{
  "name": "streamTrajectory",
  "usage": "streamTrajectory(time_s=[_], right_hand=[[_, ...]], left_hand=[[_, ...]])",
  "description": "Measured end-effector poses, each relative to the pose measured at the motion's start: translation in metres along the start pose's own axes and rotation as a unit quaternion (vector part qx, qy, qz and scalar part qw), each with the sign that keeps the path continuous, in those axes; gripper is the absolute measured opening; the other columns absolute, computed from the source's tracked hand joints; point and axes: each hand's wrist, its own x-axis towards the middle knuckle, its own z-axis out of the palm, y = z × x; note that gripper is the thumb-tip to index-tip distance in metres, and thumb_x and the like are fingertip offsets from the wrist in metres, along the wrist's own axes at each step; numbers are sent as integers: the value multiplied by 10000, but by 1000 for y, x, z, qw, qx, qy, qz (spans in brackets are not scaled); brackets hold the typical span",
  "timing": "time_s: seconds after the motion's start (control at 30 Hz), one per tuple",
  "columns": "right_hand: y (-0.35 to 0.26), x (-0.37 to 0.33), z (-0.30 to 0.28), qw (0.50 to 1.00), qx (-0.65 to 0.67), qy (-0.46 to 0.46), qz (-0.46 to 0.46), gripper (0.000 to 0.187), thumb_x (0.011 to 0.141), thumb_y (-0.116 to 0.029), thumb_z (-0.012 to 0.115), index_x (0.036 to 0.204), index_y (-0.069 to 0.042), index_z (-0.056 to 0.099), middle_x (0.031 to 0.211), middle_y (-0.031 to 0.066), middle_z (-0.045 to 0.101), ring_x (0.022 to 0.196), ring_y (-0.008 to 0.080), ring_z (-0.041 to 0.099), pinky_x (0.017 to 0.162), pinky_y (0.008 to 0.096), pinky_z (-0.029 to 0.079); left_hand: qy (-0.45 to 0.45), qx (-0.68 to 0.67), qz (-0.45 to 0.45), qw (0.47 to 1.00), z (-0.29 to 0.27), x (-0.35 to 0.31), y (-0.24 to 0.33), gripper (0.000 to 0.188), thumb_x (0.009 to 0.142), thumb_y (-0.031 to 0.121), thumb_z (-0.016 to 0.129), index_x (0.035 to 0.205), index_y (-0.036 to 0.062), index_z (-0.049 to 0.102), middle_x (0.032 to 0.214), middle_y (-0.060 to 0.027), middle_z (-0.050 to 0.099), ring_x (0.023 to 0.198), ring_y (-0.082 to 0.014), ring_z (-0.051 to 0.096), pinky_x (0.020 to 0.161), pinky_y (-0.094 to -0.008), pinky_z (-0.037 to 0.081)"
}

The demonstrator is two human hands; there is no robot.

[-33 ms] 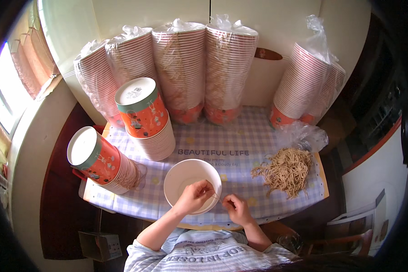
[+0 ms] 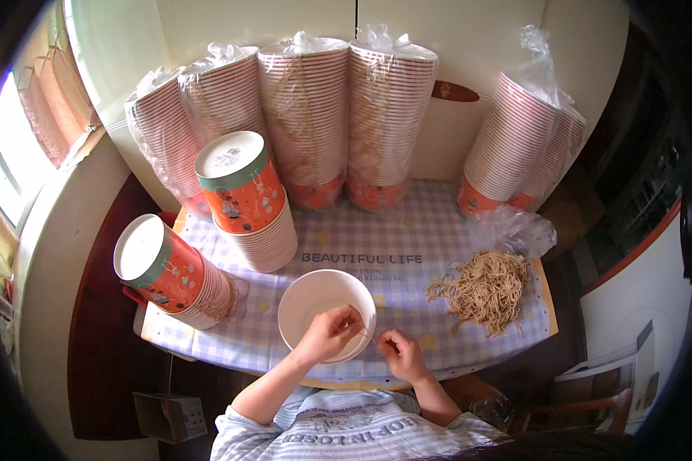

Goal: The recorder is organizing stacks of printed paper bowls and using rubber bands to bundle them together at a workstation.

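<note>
Pinching one thin strand (image 2: 367, 333) in left hand (image 2: 332, 332) over one smooth round tub (image 2: 298, 303), with right hand (image 2: 402, 356) bunched alongside, near two ridged tub stacks (image 2: 263, 238) and one tangled, stringy heap (image 2: 488, 292).

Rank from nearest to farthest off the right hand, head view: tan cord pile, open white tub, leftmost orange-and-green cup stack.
1. Open white tub: just left of the right hand.
2. Tan cord pile: right, farther back.
3. Orange-and-green cup stack: far left.
</note>
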Motion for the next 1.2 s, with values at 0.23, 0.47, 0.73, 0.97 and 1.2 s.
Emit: streamTrajectory(time_s=[0.23, 0.47, 0.73, 0.97, 1.2], right_hand=[[3, -4, 3, 999, -23, -9, -24, 62, 762, -9, 562, 801, -35, 521, 743, 107, 550, 658, 270, 564, 552, 319, 436], [6, -8, 5, 1000, 12, -24, 16, 67, 796, -23, 545, 845, -30, 499, 746, 100, 534, 631, 217, 542, 552, 294, 426], [31, -21, 15, 993, 106, 15, 47, 62, 845, -49, 523, 876, -23, 476, 727, 52, 503, 620, 91, 466, 530, 232, 399], [40, -37, 19, 978, 149, 4, 143, 109, 839, -90, 573, 895, -11, 523, 747, 18, 547, 631, 66, 491, 558, 214, 418], [31, -46, 37, 955, 216, -66, 190, 141, 862, -103, 549, 960, -2, 561, 808, 29, 602, 681, 64, 528, 596, 204, 434]], left_hand=[[-17, 24, 10, 1000, -2, 2, 3, 45, 809, 47, 577, 832, 16, 554, 722, 8, 543, 666, -43, 475, 588, -203, 401], [14, 68, 79, 994, 0, 0, 14, 69, 743, 68, 579, 810, 51, 585, 730, -63, 597, 696, -200, 554, 607, -302, 451], [25, 345, 169, 923, 1, -25, 30, 280, 696, 257, 678, 880, 67, 587, 922, -72, 546, 896, -261, 503, 776, -347, 451], [-32, 404, 193, 893, -9, -46, 10, 173, 687, 193, 657, 812, 88, 603, 856, -30, 544, 875, -210, 506, 742, -325, 420], [147, 481, 169, 848, -38, -57, -12, 142, 664, 118, 641, 802, 111, 612, 944, -27, 546, 924, -231, 500, 776, -377, 395]])
